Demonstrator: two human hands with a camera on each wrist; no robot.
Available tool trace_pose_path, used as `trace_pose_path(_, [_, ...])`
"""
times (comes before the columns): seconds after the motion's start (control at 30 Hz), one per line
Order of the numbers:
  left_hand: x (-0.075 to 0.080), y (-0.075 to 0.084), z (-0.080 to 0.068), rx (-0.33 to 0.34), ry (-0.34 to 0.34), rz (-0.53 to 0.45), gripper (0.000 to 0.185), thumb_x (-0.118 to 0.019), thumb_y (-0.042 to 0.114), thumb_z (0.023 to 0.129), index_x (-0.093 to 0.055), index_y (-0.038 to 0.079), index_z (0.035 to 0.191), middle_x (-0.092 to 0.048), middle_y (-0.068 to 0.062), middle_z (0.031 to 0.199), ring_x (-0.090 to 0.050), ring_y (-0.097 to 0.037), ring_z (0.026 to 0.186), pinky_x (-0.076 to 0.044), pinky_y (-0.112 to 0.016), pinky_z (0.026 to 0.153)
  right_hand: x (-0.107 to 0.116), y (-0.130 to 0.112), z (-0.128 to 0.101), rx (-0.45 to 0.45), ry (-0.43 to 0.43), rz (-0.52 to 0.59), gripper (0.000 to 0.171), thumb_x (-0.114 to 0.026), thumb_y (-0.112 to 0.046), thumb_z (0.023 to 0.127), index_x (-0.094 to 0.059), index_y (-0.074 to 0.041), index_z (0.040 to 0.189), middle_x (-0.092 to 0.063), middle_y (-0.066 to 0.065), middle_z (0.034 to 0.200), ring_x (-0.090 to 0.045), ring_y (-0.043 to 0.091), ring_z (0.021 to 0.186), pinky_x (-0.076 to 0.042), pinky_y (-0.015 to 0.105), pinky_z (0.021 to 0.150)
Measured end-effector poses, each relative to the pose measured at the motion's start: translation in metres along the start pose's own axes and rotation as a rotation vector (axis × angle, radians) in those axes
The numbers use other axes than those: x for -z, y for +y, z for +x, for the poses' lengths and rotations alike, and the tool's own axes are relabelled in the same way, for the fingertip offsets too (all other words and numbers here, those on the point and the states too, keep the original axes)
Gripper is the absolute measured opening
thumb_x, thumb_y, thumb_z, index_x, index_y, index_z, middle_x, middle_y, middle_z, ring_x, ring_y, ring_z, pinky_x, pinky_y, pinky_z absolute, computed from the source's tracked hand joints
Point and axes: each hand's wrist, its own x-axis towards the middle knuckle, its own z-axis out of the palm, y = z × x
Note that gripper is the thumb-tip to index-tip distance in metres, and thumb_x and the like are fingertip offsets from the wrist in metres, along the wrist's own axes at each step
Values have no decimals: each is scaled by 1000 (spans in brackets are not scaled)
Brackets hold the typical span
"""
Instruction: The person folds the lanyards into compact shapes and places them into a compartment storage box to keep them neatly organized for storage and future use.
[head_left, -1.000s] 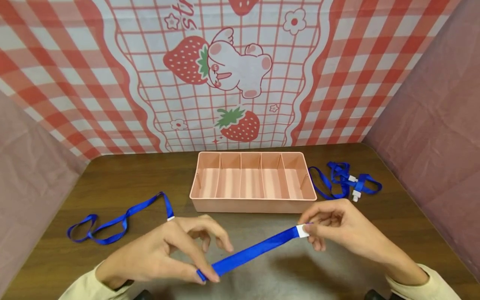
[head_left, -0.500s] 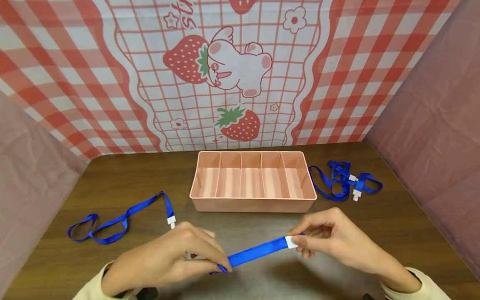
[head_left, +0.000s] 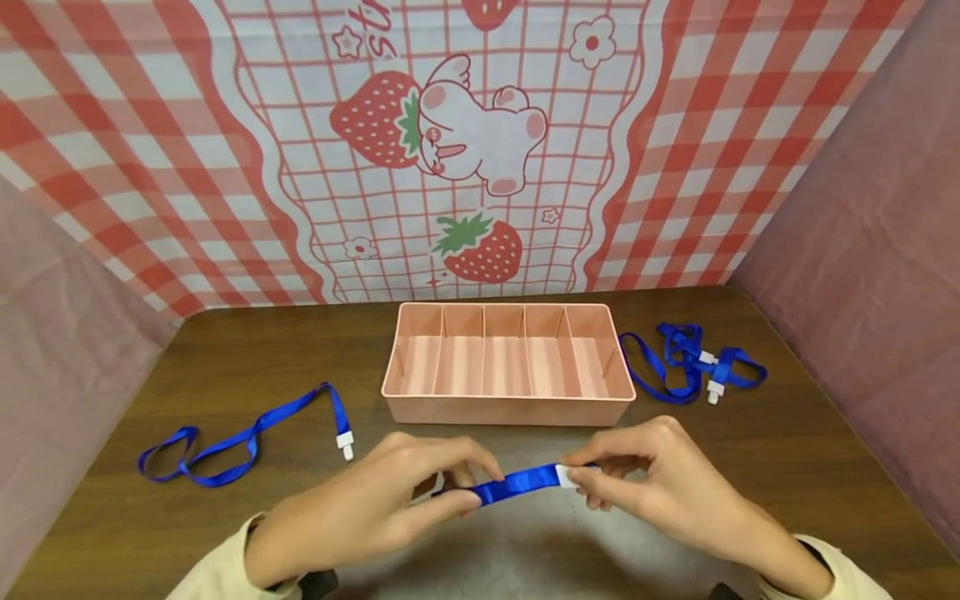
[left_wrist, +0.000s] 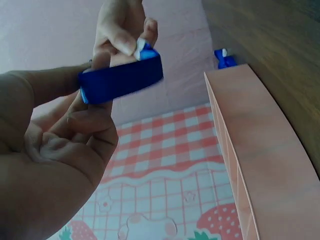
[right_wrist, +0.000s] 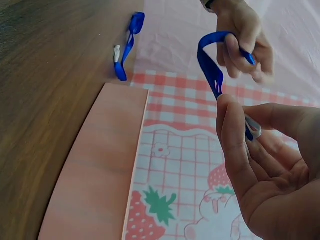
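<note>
Between my hands, in front of the box, is a short folded length of blue lanyard (head_left: 521,483). My left hand (head_left: 382,500) pinches its left end between thumb and fingers; in the left wrist view the blue strap (left_wrist: 122,82) bends in a loop away from that hand. With thumb and forefinger my right hand (head_left: 667,492) pinches the white clip (head_left: 566,476) at the other end, partly covering it. The right wrist view has the strap (right_wrist: 206,60) arching from one hand to the other.
A pink box (head_left: 510,411) with several bare compartments stands behind the hands. Another blue lanyard (head_left: 288,410) with a white clip (head_left: 345,442) lies loosely at left on the wooden table (head_left: 112,467). More blue lanyards (head_left: 724,370) with white clips lie tangled right of the box.
My left hand has moved right, towards the right hand, and the strap showing between them has become shorter. The right hand has shifted slightly left. The white clip on the left lanyard has come into view.
</note>
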Motion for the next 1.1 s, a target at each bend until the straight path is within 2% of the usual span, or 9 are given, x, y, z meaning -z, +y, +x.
trace_pose_path(0.1, [-6, 2, 7, 15, 26, -13, 12, -62, 14, 99, -54, 15, 107, -63, 11, 87, -54, 5, 74, -45, -12, 59, -4, -4, 7, 8, 18, -26, 19, -71, 3, 88, -76, -13, 96, -70, -10, 73, -65, 4, 58, -53, 21, 51])
trace_pose_path(0.3, [-16, -2, 24, 27, 28, -33, 19, -60, 12, 100, -44, 16, 90, -47, 11, 77, -46, 4, 68, -39, -11, 59, -14, -8, 22, 25, 30, -26, 20, -71, -1, 90, -76, -19, 95, -70, -13, 75, -67, 3, 60, -55, 21, 55])
trace_pose_path(0.43, [-21, -8, 31, 27, 32, -35, 23, -59, 10, 100, -43, 15, 86, -42, 11, 71, -39, 4, 62, -32, -11, 54, -20, -8, 27, 74, 35, -19, 17, -70, 1, 90, -76, -13, 99, -72, -9, 78, -67, 4, 62, -55, 21, 56])
trace_pose_path(0.5, [-22, -10, 33, 30, 39, -17, 23, -59, 7, 100, -43, 15, 85, -41, 11, 69, -37, 4, 60, -30, -10, 52, -22, -7, 28, 61, 38, -4, 18, -70, 0, 91, -76, -12, 101, -72, -9, 78, -68, 5, 63, -56, 22, 58])
trace_pose_path(0.6, [-24, -13, 34, 45, 56, 9, 25, -59, 1, 97, -43, 15, 83, -40, 11, 67, -35, 5, 58, -28, -10, 50, -26, -4, 29, 54, 41, 12, 18, -70, 0, 90, -76, -11, 103, -72, -7, 79, -69, 5, 65, -56, 23, 58])
trace_pose_path(0.73, [-26, -14, 35, 56, 72, 50, 25, -61, -3, 93, -45, 15, 84, -45, 11, 69, -40, 5, 60, -33, -9, 52, -32, 0, 30, 75, 58, -20, 17, -71, 2, 89, -75, -11, 99, -71, -7, 77, -67, 3, 64, -55, 20, 57])
trace_pose_path(0.83, [-27, -15, 33, 68, 86, 66, 20, -62, -1, 92, -49, 13, 92, -54, 9, 76, -47, 3, 64, -39, -8, 56, -34, 0, 31, 100, 83, -74, 17, -72, 3, 88, -74, -11, 96, -69, -8, 74, -65, 0, 63, -54, 18, 56])
trace_pose_path(0.97, [-26, -15, 29, 108, 118, 57, 20, -64, 1, 93, -49, 11, 103, -62, 6, 83, -55, 2, 72, -45, -11, 62, -32, -3, 32, 98, 105, -74, 17, -72, 5, 87, -74, -8, 98, -70, -7, 75, -66, 2, 63, -54, 19, 56])
trace_pose_path(1.1, [-23, -15, 23, 141, 156, 56, 24, -65, 1, 92, -46, 14, 96, -55, 9, 74, -49, 1, 64, -38, -12, 54, -25, -4, 32, 81, 92, -49, 19, -72, 6, 87, -74, -7, 102, -71, -6, 79, -68, 4, 64, -56, 21, 57])
